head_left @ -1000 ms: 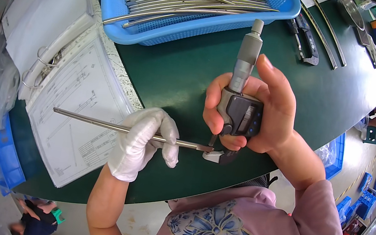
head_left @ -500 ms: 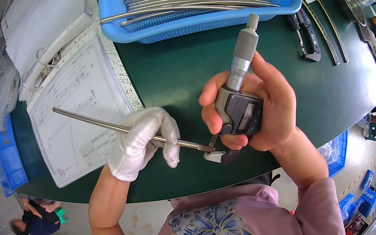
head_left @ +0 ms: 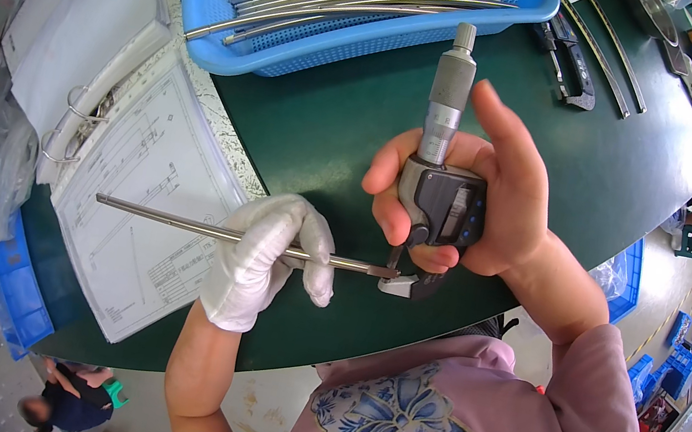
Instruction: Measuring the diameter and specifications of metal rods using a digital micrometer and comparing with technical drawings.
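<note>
My left hand (head_left: 265,257), in a white glove, holds a thin metal rod (head_left: 169,219) level above an open binder. The rod's right end sits in the jaws of a digital micrometer (head_left: 439,186). My bare right hand (head_left: 488,195) grips the micrometer's dark grey body, thumb raised beside its upright metal thimble. Both hands hover over the near edge of the dark green table (head_left: 326,120).
A blue basket (head_left: 237,49) full of several metal rods stands at the back. An open ring binder with a drawing sheet (head_left: 126,205) lies at the left. Calipers (head_left: 568,56) and long rods lie at the back right. Blue crates sit on the floor around.
The micrometer and my right hand have shifted slightly up and left. The rod stays in the jaws and my left hand has hardly moved.
</note>
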`<action>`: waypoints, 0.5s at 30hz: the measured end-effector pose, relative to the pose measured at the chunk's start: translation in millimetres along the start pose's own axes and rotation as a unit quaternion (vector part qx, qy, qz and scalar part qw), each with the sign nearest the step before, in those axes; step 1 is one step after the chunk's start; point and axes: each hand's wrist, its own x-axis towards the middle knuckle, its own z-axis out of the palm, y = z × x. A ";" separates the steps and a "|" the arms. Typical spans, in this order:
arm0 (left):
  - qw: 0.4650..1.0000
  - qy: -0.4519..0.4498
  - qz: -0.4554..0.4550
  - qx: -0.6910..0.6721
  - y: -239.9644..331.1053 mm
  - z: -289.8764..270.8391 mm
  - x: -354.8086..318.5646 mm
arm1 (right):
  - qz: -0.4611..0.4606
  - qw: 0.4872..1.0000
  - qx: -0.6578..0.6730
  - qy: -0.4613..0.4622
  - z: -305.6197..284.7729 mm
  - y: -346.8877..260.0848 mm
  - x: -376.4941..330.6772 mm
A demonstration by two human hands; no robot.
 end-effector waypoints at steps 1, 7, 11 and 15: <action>1.000 0.001 0.000 0.003 0.0 0.3 0.0 | 0.008 1.000 0.008 0.011 0.1 0.7 0.3; 1.000 -0.006 0.006 0.001 -1.2 -0.9 -0.4 | 0.002 1.000 -0.018 0.006 0.7 -0.7 -0.5; 1.000 -0.002 0.001 -0.001 -0.8 -1.2 -0.4 | 0.001 1.000 0.000 0.003 0.1 0.8 0.5; 1.000 -0.004 0.000 -0.006 -0.7 -1.2 0.0 | 0.015 1.000 -0.004 0.020 2.6 -1.3 0.1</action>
